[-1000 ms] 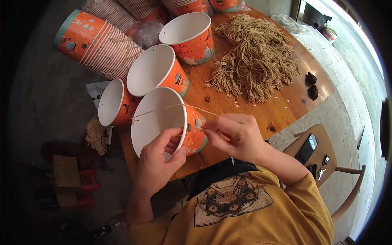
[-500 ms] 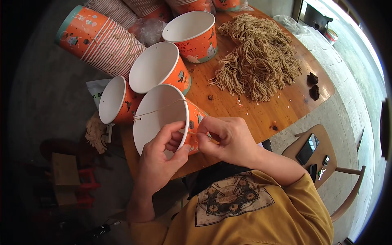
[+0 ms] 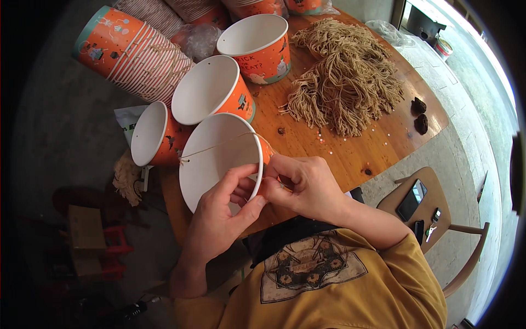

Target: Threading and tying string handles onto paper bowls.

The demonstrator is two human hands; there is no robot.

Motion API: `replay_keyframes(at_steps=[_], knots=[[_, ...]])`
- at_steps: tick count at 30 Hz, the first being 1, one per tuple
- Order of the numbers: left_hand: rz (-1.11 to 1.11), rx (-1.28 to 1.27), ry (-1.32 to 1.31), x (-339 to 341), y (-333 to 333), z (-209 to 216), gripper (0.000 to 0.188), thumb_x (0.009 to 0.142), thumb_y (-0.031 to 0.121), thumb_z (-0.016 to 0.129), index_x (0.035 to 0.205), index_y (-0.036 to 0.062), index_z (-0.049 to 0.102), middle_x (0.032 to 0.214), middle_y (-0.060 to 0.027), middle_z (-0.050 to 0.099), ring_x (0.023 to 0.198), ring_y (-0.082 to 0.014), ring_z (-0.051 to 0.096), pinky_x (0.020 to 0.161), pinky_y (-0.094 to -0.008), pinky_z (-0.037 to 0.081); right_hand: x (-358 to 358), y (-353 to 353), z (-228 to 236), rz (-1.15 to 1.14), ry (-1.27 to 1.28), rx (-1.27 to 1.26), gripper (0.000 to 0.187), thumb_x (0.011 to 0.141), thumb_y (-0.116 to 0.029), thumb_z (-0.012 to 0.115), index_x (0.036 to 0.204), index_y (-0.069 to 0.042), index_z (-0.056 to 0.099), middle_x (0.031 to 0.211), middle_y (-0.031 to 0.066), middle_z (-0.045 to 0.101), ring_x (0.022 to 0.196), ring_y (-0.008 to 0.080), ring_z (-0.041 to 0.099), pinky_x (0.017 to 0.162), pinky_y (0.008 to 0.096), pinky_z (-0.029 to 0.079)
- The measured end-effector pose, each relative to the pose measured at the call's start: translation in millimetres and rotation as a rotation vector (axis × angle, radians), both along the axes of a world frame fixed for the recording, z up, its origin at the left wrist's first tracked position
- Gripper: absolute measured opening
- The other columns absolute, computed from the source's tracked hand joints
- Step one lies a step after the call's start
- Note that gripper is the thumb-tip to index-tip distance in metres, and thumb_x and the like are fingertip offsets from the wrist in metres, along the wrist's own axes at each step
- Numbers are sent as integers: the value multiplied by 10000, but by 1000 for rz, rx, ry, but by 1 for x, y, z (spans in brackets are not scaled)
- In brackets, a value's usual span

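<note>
workshop: bucket stack [image 3: 134, 57], cord heap [image 3: 350, 77]

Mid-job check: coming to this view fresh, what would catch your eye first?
Probably the big tangled heap of tan strings, toward the far right of the wooden table. Next, the orange bucket at the near edge, its rim in the left hand, with a string running across its white mouth toward the right hand. Then the tilted stack of orange buckets, upper left.

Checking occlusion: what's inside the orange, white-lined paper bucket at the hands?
The left hand has fingers inside; thin tan string is knotted at the bucket's left wall. Wall behind the fingers is covered.
</note>
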State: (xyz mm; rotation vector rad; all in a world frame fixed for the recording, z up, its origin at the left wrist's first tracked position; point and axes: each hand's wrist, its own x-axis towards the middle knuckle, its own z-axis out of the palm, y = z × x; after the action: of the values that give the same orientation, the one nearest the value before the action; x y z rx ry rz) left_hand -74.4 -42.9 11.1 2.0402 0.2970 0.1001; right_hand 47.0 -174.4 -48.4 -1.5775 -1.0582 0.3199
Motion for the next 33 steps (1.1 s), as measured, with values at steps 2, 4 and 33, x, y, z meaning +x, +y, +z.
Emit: replay_keyframes(at_steps=[2, 4, 33], knots=[[4, -99, 11, 4, -5, 3, 304, 910, 87, 567, 1199, 6, 522, 908, -83, 642, 834, -140, 618, 752, -286, 506, 2, -1, -2, -2, 29, 10, 115, 797, -106, 639, 780, -25, 559, 610, 58, 534, 528, 89, 490, 487, 261, 410], [4, -202, 21, 9, -5, 2, 271, 933, 101, 540, 1185, 2, 527, 907, -81, 640, 836, -141, 617, 754, -288, 505, 4, -5, -3, -8, 56, 16, 113, 803, -103, 634, 781, -24, 556, 605, 48, 519, 530, 79, 473, 486, 258, 404], [22, -772, 42, 53, 2, -14, 102, 952, 143, 514, 992, 49, 513, 861, -28, 582, 724, -63, 502, 650, -212, 412, 77, -5, 34, 395, -163, 3, 219, 839, -248, 674, 720, -101, 563, 670, -38, 514, 713, 86, 480, 899, 309, 293]])
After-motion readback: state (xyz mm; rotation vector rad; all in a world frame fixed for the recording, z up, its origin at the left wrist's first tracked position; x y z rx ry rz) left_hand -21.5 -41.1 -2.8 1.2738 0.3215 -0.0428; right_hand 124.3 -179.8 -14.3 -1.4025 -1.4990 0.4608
